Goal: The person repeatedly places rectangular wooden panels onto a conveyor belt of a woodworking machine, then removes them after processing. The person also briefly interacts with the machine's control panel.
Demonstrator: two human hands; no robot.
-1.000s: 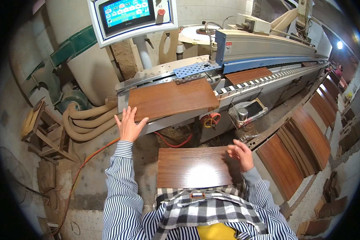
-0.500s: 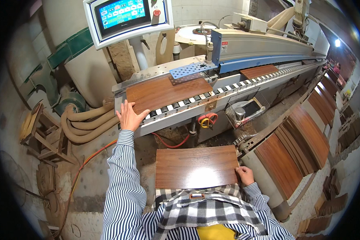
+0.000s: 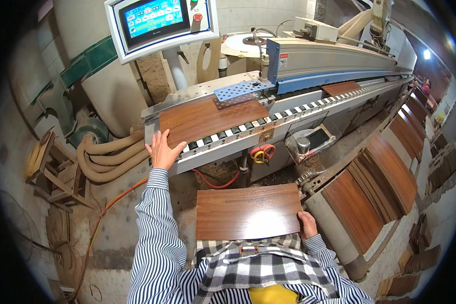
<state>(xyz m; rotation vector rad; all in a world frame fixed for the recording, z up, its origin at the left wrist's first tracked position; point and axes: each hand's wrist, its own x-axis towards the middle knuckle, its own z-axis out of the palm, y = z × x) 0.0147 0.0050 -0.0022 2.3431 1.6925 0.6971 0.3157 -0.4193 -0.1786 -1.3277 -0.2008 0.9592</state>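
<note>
Hanging on the front of the long edge-banding machine (image 3: 339, 66) is a wire basket (image 3: 290, 147). In it sit a round metal tin (image 3: 303, 145) and a flat, dark thing with a pale rim (image 3: 317, 138); I cannot tell what that flat thing is. The left arm reaches far forward in a striped sleeve (image 3: 159, 223). The left hand (image 3: 164, 151) is open, with its fingers spread and its thumb pointing to the right. It is at the near left corner of a brown board (image 3: 202, 120). The right arm is bent close to the body. The right hand (image 3: 308, 224) has bent fingers at the right edge of a shiny board (image 3: 228, 205), but I cannot tell if it grips that edge. The brown board lies flat on the machine, next to a black and white track (image 3: 235, 130), and its far right part goes under a blue plate full of holes (image 3: 238, 92). It has straight sides and dark wood lines. The shiny board lies just in front of a checked apron (image 3: 268, 266); it is brown with thin lines too, and a big white spot of light glows on it. Another small board (image 3: 341, 88) sits farther along the machine.
</note>
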